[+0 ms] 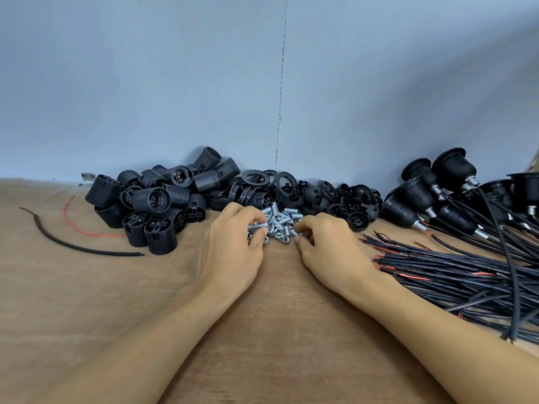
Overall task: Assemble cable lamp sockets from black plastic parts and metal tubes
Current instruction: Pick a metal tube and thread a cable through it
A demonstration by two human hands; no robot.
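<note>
Metal tubes (281, 221) sit in a small loose pile at table centre, just in front of the black parts. Both hands are in the pile: left hand (233, 252) has its fingers curled round a few of the metal tubes at the pile's left edge, and right hand (326, 252) pinches what looks like a single one at the right edge between thumb and fingertip. Judging by that, this is the stocking-up or picking step for the next unit, with no black part in either hand. Done so far: a batch of finished sockets (437, 193) with tube ends and leads fitted lies stacked at far right. Left to do: plenty. The heap of threaded socket bodies (151, 205) is at left, rings (262, 182) are behind the pile, caps (350, 205) are to its right, and a thick cable bundle (452, 272) is fanned across the right of the table (277, 316). Roughly early-to-mid run. A loose black cable (73, 246) and a red wire (78, 225) lie well apart at left. No brands, labels or readable writing on any part, and moulded marks, if any, are too small to tell.
</note>
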